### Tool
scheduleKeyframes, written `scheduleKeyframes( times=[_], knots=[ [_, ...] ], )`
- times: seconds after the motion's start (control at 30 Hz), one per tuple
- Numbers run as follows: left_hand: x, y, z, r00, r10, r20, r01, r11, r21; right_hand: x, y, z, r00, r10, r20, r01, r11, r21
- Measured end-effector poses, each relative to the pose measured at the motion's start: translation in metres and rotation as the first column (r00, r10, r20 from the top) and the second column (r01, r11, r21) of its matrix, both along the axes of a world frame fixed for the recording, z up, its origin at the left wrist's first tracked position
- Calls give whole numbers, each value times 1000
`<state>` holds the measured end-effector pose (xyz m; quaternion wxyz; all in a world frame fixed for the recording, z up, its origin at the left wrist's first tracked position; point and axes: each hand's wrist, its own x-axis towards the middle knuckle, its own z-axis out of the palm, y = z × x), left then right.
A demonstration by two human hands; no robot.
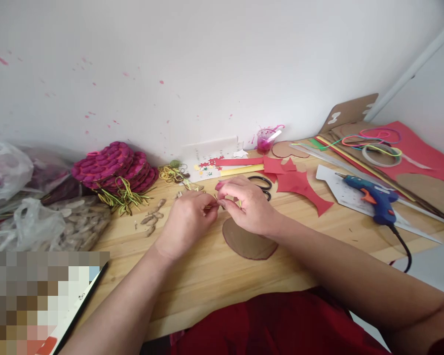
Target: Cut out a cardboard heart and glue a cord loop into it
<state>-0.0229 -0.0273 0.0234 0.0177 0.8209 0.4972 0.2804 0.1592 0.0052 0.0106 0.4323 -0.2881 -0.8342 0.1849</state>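
Note:
My left hand and my right hand meet above the wooden table, fingers pinched together on a small thin piece that looks like yellow-green cord. Just below my right hand lies a brown cardboard disc. Black scissors lie right behind my right hand. Loose seeds lie to the left of my left hand.
Pink woven round mats with cord ends sit at the back left beside plastic bags. Red paper cut-outs, a blue glue gun, a tape roll and cardboard sheets fill the right. A phone lies front left.

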Motion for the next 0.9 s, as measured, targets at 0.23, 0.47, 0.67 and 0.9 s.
scheduleKeyframes(
  times=[0.23, 0.47, 0.67, 0.9],
  knots=[
    [-1, -1, 4, 971, -22, 236, 75, 973, -218, 1, 0, -2, 999, -34, -6, 33, 997, -63],
    [-3, -1, 5, 965, -94, 244, 139, 975, -175, 0, -6, 2, 999, -50, -13, 43, 943, -331],
    [2, -4, 7, 979, -124, 164, 145, 982, -122, -4, -9, -4, 996, -54, -74, 10, 864, -504],
    [7, -5, 4, 964, -67, 259, 98, 989, -108, -6, -8, -5, 994, -93, -58, 55, 883, -467]
  ],
)
